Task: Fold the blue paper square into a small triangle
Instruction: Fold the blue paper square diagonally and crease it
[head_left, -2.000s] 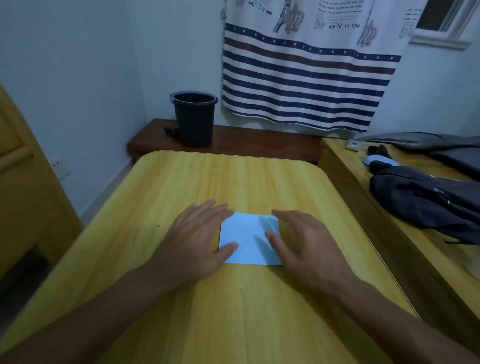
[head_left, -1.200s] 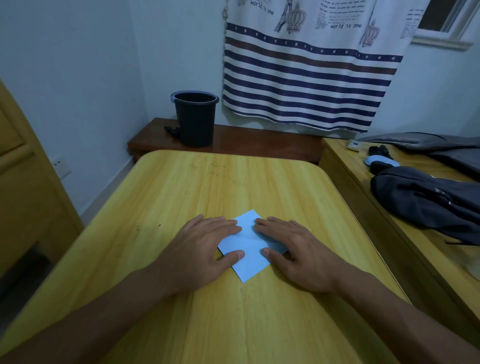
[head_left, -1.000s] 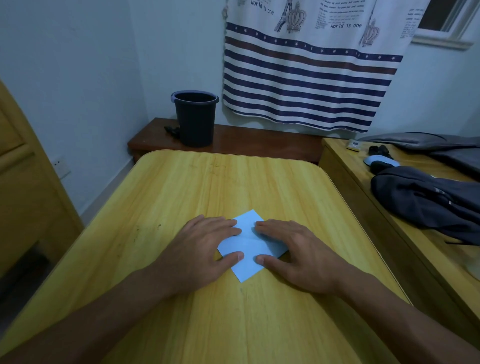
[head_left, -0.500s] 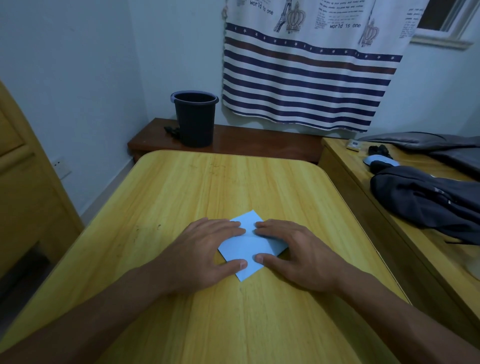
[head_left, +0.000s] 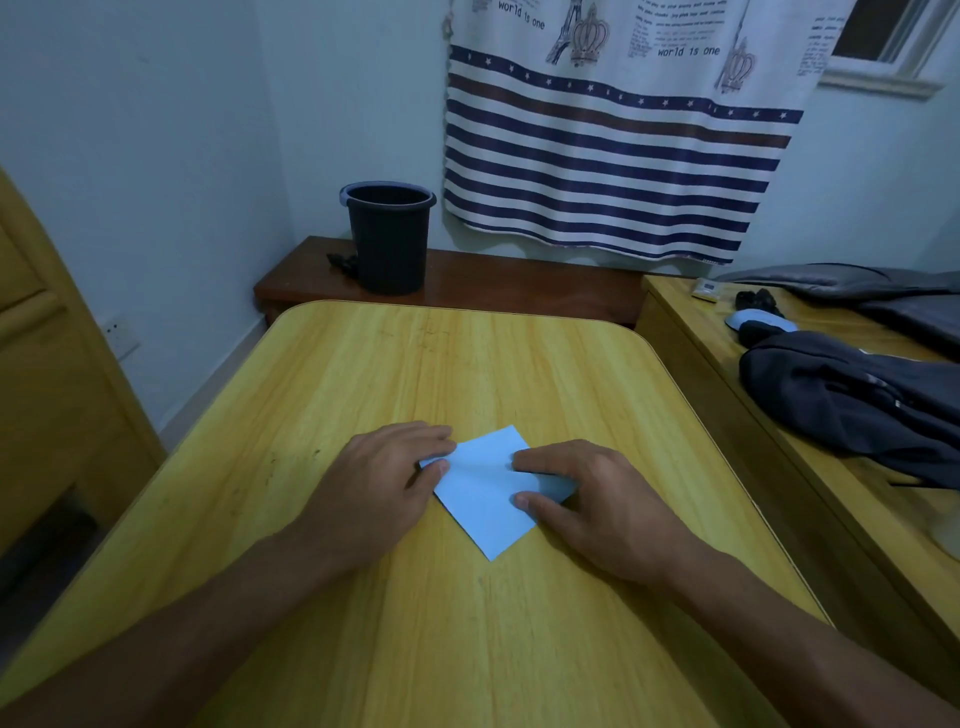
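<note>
Two hands are resting on the pale blue paper square (head_left: 485, 493), which is lying flat as a diamond near the middle of the yellow wood-grain surface (head_left: 467, 364), one corner pointing toward me and one toward the far edge. I am pressing my left hand (head_left: 382, 480) down on the left corner with its fingers (head_left: 434, 439) loosely curled, clamping nothing. My right hand (head_left: 597, 501) is spreading flat over the right corner, thumb and forefinger lying on the sheet, also gripping nothing. No crease is showing yet, so I judge the folding is barely starting. What is worrying me: the sheet is looking thin and smooth, and the varnished top is looking slick, so uneven pressure could be sliding or rotating it, leaving corners misaligned and the crease crooked. Dim light is making edges harder to match.
</note>
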